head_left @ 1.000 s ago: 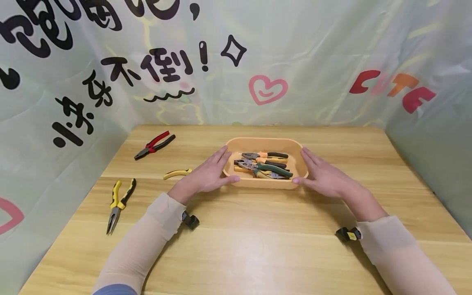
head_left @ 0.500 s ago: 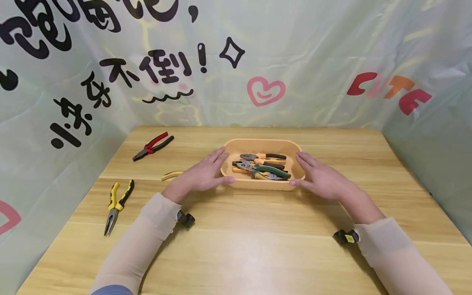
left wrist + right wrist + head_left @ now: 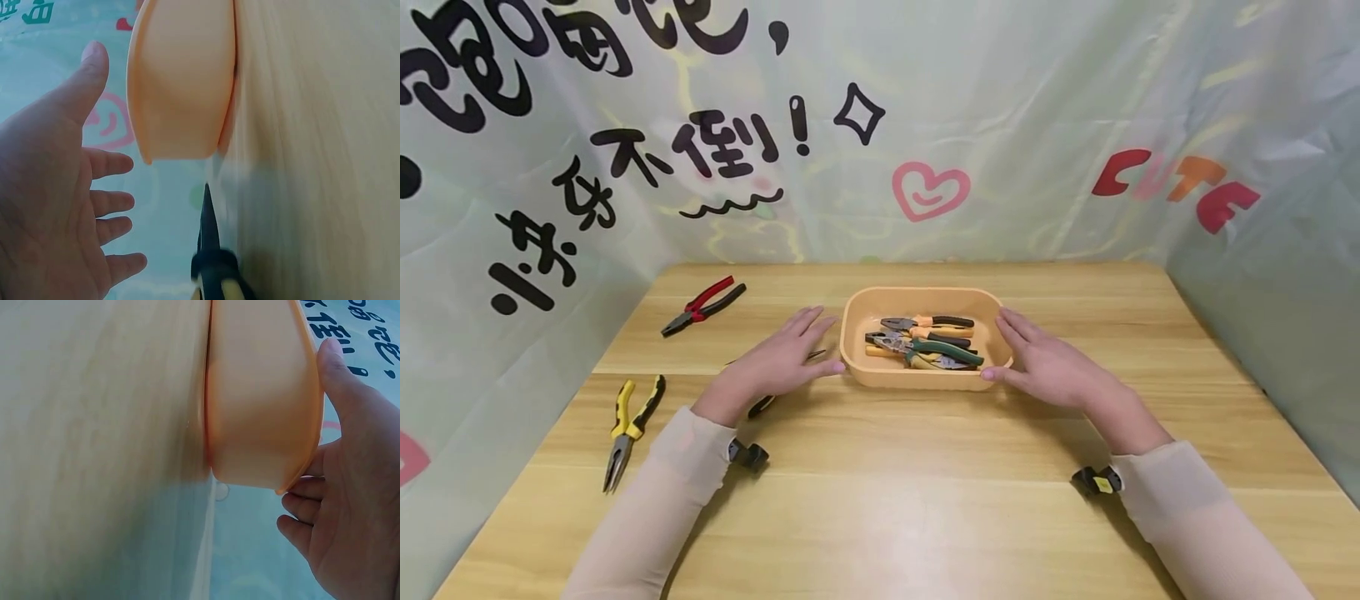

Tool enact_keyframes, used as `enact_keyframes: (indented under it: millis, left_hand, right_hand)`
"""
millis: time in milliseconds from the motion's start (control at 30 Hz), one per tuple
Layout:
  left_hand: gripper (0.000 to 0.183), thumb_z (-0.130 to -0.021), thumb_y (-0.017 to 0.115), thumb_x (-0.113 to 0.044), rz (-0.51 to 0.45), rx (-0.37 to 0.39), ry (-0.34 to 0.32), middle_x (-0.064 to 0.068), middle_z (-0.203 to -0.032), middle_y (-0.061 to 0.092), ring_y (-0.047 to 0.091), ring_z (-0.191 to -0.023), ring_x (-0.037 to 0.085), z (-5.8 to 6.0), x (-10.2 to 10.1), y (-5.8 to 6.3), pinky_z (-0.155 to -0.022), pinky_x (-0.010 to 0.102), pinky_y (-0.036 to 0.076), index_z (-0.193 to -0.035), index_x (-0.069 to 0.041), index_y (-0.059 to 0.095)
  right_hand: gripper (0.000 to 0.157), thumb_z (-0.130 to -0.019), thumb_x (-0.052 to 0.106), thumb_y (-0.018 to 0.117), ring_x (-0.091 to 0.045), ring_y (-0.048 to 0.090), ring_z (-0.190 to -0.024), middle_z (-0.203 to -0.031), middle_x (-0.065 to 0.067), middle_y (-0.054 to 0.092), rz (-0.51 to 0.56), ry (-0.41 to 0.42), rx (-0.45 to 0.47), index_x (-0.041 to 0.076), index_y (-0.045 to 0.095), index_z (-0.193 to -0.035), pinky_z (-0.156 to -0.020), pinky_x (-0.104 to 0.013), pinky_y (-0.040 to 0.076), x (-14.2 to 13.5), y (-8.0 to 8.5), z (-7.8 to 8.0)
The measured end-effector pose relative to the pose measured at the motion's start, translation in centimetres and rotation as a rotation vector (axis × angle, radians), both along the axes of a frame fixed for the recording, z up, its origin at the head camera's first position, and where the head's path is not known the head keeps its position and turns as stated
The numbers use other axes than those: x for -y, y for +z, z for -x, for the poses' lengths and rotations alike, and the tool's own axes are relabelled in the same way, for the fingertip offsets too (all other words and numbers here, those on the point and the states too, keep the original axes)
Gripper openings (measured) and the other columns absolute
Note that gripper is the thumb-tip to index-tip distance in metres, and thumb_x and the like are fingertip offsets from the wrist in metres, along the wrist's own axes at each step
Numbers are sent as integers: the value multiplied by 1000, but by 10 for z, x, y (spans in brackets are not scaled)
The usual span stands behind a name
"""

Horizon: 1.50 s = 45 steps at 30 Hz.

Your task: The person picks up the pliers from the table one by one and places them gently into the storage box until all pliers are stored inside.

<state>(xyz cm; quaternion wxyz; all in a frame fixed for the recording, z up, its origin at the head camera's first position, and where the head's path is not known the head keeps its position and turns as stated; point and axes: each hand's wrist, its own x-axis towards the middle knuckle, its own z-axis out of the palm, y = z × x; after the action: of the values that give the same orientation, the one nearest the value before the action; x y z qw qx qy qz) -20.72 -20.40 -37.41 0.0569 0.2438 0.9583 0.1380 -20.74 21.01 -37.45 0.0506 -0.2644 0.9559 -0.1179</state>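
An orange plastic bin (image 3: 917, 380) sits on the table with several pliers in it; a pair with green handles (image 3: 955, 350) lies on top. My left hand (image 3: 775, 360) is spread just off the bin's left end, holding nothing. Below that hand lies another pair of pliers (image 3: 762, 406), mostly hidden; its dark pointed nose (image 3: 209, 228) shows in the left wrist view. At the bin's right end, my right hand (image 3: 1056, 360) touches the rim with extended fingers, thumb at the near corner.
Red-and-black pliers (image 3: 702, 311) lie at the back left of the wooden table (image 3: 910, 508). Nearer, also on the left, are yellow-and-black long-nose pliers (image 3: 628, 433). A printed curtain (image 3: 1037, 125) rises behind and along both sides.
My left hand has come off the bin's left end and moved left, over the pliers lying there. My right hand has stayed at the right rim. The view has shifted slightly.
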Motion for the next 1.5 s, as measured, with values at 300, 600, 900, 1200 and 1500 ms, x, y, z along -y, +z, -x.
enact_keyframes:
  millis: [300, 600, 900, 1200, 1500]
  left_hand:
    - [87, -93, 50, -64, -16, 17, 41, 15, -162, 10, 5, -148, 35, -10, 18, -4, -114, 57, 18, -157, -12, 22]
    - [96, -88, 47, -73, 43, -9, 50, 19, -161, 15, 9, -146, 40, -14, 33, -10, -115, 57, 17, -156, -10, 23]
    - [94, -89, 57, -65, 103, -49, 28, 24, -153, 31, 26, -141, 43, -9, 41, -10, -113, 56, 22, -152, -1, 30]
    - [97, -85, 65, -62, 132, 48, 121, 25, -150, 35, 32, -137, 45, -6, 52, -11, -110, 57, 28, -152, -1, 30]
    - [96, -84, 66, -62, 138, 105, 150, 26, -149, 37, 31, -137, 45, -6, 58, -13, -110, 58, 28, -149, 2, 36]
  right_hand:
    - [105, -90, 76, 38, -39, 11, -146, -163, -17, 4, -51, 11, -26, 0, 9, -156, -115, -57, 13, 1, 2, 1]
    - [105, -90, 75, 39, -37, 9, -147, -163, -17, 3, -50, 22, -23, -1, 9, -156, -116, -55, 12, 2, 2, 4]
    - [103, -90, 73, 42, -42, 12, -145, -162, -18, 5, -21, 16, -32, 0, 9, -156, -114, -57, 16, -1, 4, 4]
    - [102, -91, 72, 42, -43, 14, -145, -162, -19, 7, -15, 8, -33, 0, 10, -156, -114, -58, 17, -1, 0, 3]
    - [102, -91, 72, 43, -43, 13, -145, -162, -18, 5, -8, 3, -22, 1, 10, -156, -114, -58, 17, 0, -3, 4]
